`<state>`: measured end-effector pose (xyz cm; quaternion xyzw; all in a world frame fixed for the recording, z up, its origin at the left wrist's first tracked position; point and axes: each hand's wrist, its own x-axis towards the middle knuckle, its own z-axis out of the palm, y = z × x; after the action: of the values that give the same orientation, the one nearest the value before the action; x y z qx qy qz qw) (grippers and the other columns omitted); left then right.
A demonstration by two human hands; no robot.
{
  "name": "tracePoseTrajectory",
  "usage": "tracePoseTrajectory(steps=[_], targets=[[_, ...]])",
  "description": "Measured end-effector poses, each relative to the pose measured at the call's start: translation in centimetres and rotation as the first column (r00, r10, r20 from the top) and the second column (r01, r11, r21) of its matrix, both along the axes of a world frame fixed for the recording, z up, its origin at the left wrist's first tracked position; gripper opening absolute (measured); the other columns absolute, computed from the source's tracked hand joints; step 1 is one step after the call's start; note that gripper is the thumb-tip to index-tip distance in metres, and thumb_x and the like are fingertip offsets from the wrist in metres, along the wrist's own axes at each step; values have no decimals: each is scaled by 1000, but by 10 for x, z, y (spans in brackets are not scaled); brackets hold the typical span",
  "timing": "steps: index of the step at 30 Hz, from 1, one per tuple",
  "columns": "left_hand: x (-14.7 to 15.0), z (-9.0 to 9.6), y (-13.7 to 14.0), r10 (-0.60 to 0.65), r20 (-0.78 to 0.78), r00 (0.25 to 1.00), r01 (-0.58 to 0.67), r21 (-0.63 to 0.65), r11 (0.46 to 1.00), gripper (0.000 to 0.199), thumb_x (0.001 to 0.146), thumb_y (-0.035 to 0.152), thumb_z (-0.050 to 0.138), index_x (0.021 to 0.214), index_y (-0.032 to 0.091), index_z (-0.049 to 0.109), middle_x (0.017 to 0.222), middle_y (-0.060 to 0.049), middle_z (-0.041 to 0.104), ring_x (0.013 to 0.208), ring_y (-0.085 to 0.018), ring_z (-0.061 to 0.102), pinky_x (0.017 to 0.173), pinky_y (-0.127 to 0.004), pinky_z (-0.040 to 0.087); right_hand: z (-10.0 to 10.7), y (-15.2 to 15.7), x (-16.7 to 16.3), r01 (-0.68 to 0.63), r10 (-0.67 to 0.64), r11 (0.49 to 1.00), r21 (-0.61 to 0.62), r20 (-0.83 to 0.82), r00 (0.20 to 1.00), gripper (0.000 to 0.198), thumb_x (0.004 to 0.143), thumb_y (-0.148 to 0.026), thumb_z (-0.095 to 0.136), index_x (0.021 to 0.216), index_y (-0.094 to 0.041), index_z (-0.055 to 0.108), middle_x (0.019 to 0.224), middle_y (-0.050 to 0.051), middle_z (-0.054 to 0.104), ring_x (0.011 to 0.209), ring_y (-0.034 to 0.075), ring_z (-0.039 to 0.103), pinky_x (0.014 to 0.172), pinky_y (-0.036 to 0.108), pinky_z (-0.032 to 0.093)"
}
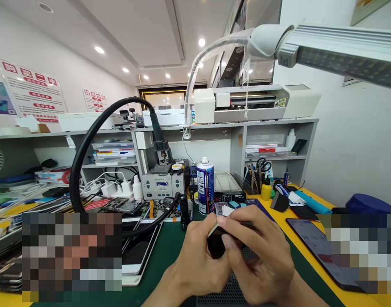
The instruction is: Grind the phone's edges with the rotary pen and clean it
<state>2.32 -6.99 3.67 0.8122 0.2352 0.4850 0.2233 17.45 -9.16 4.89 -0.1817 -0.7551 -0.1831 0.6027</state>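
Observation:
A small dark phone-like device (216,246) with a pale edge is held up between both hands above the bench. My left hand (197,251) is closed around its left side, thumb near the top edge. My right hand (266,258) pinches at the upper edge and near face, fingertips close to the left thumb. The fingers cover most of the device, and whether a small part sits in the right fingertips cannot be made out. Below the hands lies a black perforated mat (234,292) on the green work mat (170,256).
Beyond the hands stand a blue spray can (205,187), a black flashlight (184,213) and a hot-air station (165,183) with a looping black hose (78,157). Tablets (138,251) lie left, a large phone (323,251) right. A lamp (342,53) hangs overhead.

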Motion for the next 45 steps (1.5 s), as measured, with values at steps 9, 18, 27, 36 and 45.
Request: tracePoseTrajectory(steps=[9,18,27,36,45], targets=[[-4,13,-3,-110,-80,991,67,-422,904,10,89,26,63,94,20,55,74,5,55,63,-11,45,55,-21,38,4,6,24,5,-8,922,-387,-4,1000,27,91,-12,62,113,-26,66,100,0,74,87,14,71,79,23,56],[-30,23,15,-69,350,934,299,-666,683,30,84,36,79,105,18,67,94,-4,71,87,-20,69,79,-30,58,14,24,36,-247,-147,840,-482,-642,752,22,89,-35,73,105,-20,70,91,5,77,82,17,72,71,26,59],[-11,17,19,230,576,784,337,-707,622,25,74,26,88,87,14,70,81,-6,75,77,-23,76,73,-35,67,1,34,24,-541,-165,700,-466,-843,513,37,79,-43,83,103,-18,69,91,4,76,89,18,72,78,29,58],[-18,23,16,110,721,684,520,-588,620,35,91,41,67,101,8,75,96,-15,76,89,-27,72,76,-40,65,15,44,39,-781,-254,540,-313,-946,203,18,78,-17,78,93,-17,68,78,1,75,66,15,72,56,21,61],[-16,19,18,73,676,733,499,-608,617,28,84,22,77,108,7,75,103,-17,77,86,-24,74,79,-35,64,17,53,50,-839,-294,423,-342,-928,230,12,85,-8,64,93,-13,71,85,8,79,70,19,76,54,24,65]])
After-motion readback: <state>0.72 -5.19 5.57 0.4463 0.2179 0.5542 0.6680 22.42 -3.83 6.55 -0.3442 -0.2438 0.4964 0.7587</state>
